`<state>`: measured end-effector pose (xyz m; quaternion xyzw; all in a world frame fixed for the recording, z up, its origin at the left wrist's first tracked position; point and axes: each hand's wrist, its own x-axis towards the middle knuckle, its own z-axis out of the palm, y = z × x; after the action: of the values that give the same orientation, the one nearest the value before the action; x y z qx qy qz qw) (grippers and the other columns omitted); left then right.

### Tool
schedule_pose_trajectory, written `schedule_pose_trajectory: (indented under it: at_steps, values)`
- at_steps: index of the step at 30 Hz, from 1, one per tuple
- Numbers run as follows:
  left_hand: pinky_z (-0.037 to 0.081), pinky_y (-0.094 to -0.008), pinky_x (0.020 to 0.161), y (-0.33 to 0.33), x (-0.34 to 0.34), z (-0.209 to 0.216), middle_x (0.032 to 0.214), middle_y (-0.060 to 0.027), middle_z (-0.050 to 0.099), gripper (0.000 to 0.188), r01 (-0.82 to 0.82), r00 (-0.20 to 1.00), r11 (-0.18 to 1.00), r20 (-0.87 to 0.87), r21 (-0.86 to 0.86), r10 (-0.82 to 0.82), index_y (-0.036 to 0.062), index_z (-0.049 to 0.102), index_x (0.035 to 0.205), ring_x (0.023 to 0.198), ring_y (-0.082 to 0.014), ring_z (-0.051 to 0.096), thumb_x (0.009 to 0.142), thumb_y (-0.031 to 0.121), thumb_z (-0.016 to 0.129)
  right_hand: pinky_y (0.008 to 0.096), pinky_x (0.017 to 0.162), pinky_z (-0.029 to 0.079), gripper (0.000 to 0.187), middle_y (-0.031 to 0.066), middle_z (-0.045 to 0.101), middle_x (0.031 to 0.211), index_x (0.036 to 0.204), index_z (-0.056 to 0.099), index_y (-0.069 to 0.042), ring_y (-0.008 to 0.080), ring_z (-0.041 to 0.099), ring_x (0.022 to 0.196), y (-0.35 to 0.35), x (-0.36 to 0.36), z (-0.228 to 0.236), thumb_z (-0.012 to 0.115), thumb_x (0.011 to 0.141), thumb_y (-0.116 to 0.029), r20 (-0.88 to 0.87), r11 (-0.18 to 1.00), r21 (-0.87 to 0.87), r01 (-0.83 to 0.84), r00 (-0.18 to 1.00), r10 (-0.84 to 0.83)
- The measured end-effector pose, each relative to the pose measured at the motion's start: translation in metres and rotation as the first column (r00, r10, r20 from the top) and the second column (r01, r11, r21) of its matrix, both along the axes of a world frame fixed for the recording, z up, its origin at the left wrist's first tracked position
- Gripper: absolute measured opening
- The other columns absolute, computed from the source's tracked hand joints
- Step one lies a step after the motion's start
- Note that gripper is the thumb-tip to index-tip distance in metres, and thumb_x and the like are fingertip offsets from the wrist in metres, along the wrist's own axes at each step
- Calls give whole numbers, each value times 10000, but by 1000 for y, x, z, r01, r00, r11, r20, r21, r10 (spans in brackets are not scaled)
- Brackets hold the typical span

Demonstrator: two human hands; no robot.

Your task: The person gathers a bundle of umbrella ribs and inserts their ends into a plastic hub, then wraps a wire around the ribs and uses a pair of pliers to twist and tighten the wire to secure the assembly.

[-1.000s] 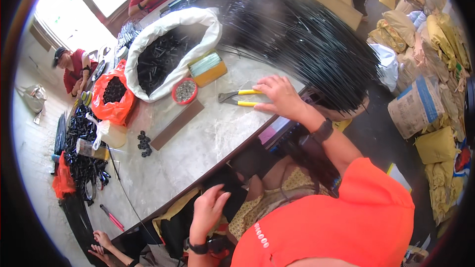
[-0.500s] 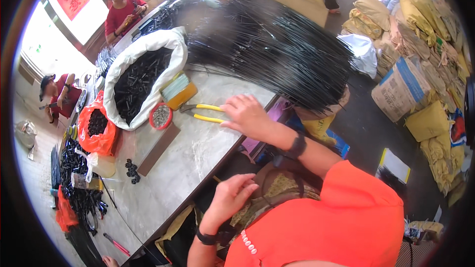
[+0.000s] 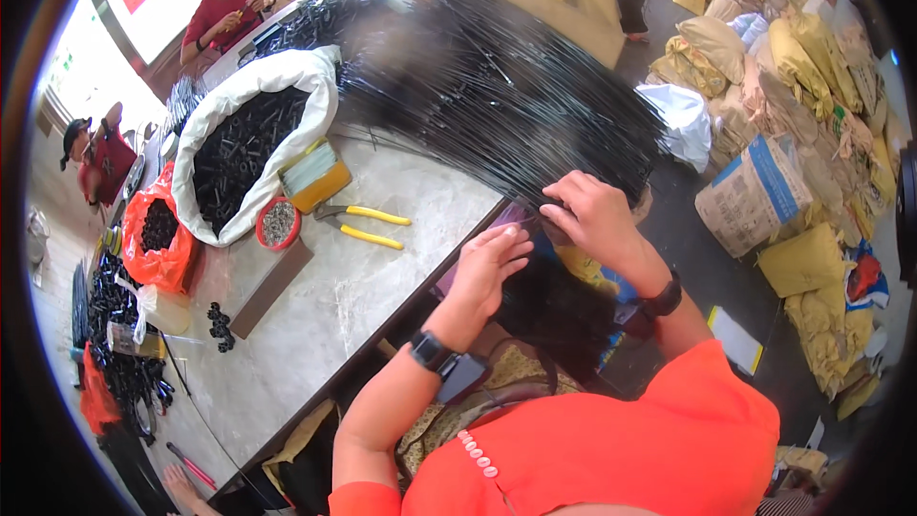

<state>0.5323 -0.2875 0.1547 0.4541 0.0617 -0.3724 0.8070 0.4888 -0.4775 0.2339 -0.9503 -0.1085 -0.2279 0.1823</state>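
Note:
My left hand [image 3: 485,272] hovers at the table's edge, its fingers stretched toward the right hand. No object shows clearly in it. My right hand [image 3: 597,220] is at the near ends of a large bundle of thin black rods [image 3: 506,86]. Its fingers are bent in a pinch; what they hold, if anything, is lost against the dark rods. On the table to the left of my hands lie pliers with yellow handles [image 3: 373,227], jaws toward a small red tub of little metal pieces [image 3: 278,224]. A yellow box [image 3: 315,177] stands behind the pliers.
A white sack of black tubular parts [image 3: 325,86] and an orange bag of dark pieces [image 3: 181,263] stand on the grey table [image 3: 315,315], by a brown bar [image 3: 272,289]. Filled sacks [image 3: 755,191] are piled at right. Two people [image 3: 224,10] in red are across the table.
My right hand has left the pliers and moved right to the rod ends. My left hand has risen toward it. The view has shifted slightly.

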Motion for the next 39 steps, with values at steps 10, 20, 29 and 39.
schedule_pose_trajectory:
  at_steps: [10,20,29,39]
  values:
    - [498,-316,853,-53,20,-25,990,-20,670,160,-221,974,939,-103,-265,200,107,657,1049,926,-137,629,929,203,702,403,746,512,216,90,623,943,992,660,-51,290,621,887,-6,25,0,731,825,-168,37,982,-90,-166,985,170]
    - [511,-284,718,-24,-1,-23,841,0,680,156,-306,947,946,-141,-112,289,104,672,952,750,-117,633,909,234,746,397,753,506,240,74,607,944,1010,667,-60,272,613,900,-13,40,-7,736,822,-193,-40,961,-146,-235,972,232]
    - [529,-293,772,4,-13,-13,909,-47,700,174,-289,955,957,-58,22,290,59,659,1016,812,-149,671,931,202,710,398,727,524,207,89,635,926,983,661,-58,290,638,870,2,38,-1,730,827,-175,8,960,-70,-271,962,272]
    - [543,-291,709,12,-16,-16,827,-26,663,174,-327,935,945,-139,7,325,70,644,939,756,-149,664,915,216,736,328,664,536,177,108,658,905,992,687,-34,242,680,758,8,31,-9,736,848,-125,-120,944,142,-298,941,315]
